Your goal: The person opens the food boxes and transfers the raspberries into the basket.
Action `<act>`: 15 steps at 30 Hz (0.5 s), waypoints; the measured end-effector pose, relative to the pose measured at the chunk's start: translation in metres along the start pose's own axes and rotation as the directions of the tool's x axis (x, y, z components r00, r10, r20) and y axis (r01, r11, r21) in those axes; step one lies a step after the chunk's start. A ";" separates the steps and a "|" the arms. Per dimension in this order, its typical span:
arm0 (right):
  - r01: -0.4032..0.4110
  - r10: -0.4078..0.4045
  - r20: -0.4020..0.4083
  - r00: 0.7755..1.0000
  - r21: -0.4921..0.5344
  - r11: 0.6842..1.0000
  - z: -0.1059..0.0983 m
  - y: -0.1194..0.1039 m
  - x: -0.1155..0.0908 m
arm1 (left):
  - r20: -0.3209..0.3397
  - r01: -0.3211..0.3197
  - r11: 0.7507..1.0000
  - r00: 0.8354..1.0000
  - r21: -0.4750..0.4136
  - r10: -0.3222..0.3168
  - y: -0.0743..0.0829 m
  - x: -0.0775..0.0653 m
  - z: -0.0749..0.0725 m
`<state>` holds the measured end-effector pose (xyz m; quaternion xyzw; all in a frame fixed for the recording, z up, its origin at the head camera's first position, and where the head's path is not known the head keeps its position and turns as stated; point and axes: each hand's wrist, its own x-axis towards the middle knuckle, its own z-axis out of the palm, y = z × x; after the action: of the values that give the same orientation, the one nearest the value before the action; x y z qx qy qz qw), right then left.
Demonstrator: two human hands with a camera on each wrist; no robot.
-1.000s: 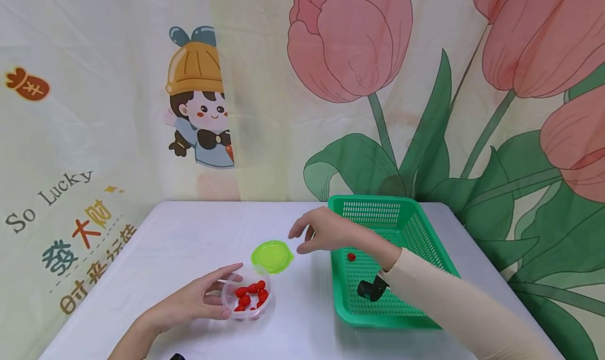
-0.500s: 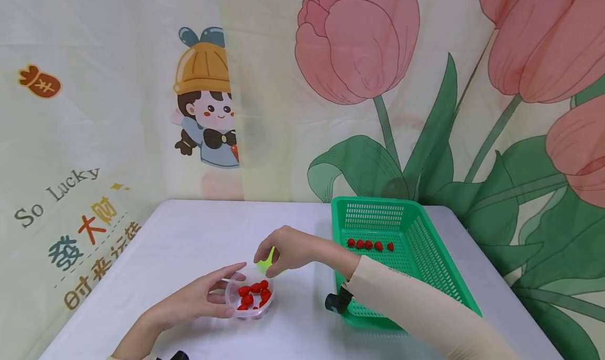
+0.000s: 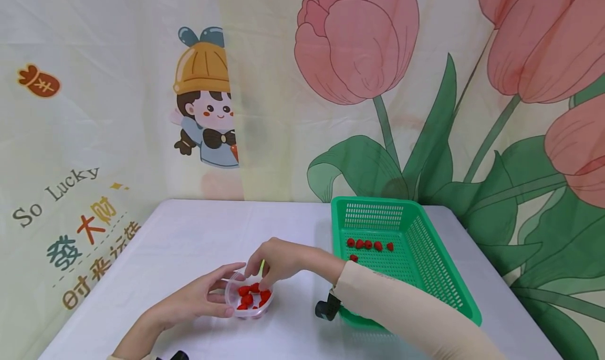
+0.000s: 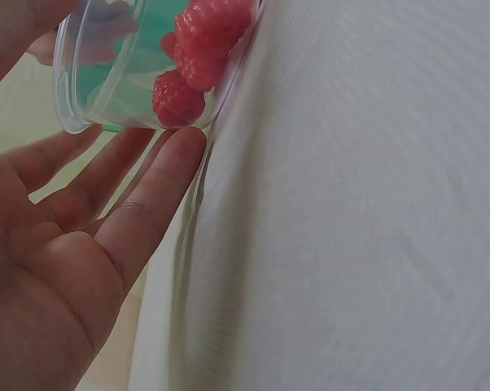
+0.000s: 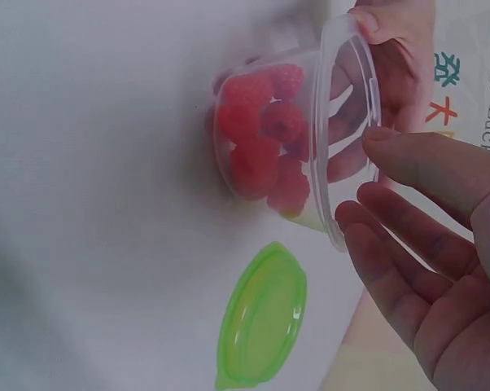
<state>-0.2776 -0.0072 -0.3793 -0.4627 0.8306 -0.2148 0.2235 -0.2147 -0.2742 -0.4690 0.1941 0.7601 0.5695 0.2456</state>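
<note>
A clear round plastic tub (image 3: pixel 231 303) with several red raspberries (image 3: pixel 247 299) in it stands on the table. My left hand (image 3: pixel 194 302) holds it from the left, thumb and fingers round its side. In the left wrist view the fingers (image 4: pixel 151 191) touch the tub's wall. My right hand (image 3: pixel 279 260) is over the tub's far right rim, fingertips at the opening. In the right wrist view, nothing shows between its thumb and fingers. The green lid (image 5: pixel 261 318) lies beside the tub, mostly hidden by the right hand in the head view.
A green slotted basket (image 3: pixel 336 229) stands to the right, partly under the right forearm. Inside it a row of several raspberries (image 3: pixel 368 244) lies near the back, with another raspberry (image 3: pixel 353 257) in front. A printed curtain (image 3: pixel 274 113) hangs behind the table.
My right hand has moved from the basket's left edge, leftward and down to the tub's opening. Its arm now uncovers the raspberries in the basket. The left hand keeps its hold on the tub.
</note>
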 end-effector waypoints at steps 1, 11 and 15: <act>-0.003 0.003 0.003 1.000 -0.002 1.000 0.001 0.000 0.002 | -0.001 0.003 1.000 1.000 0.002 -0.003 0.000 0.000 0.000; 0.004 -0.001 0.040 0.999 -0.069 0.998 0.010 -0.004 0.011 | 0.008 -0.012 1.000 1.000 -0.010 0.012 -0.002 0.000 0.000; 0.029 -0.024 0.075 0.997 -0.070 0.997 0.013 -0.004 0.015 | 0.013 -0.020 1.000 1.000 -0.015 0.021 -0.002 0.001 0.000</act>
<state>-0.2742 -0.0238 -0.3901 -0.4890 0.8226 -0.1707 0.2347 -0.2152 -0.2744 -0.4712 0.2037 0.7521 0.5764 0.2462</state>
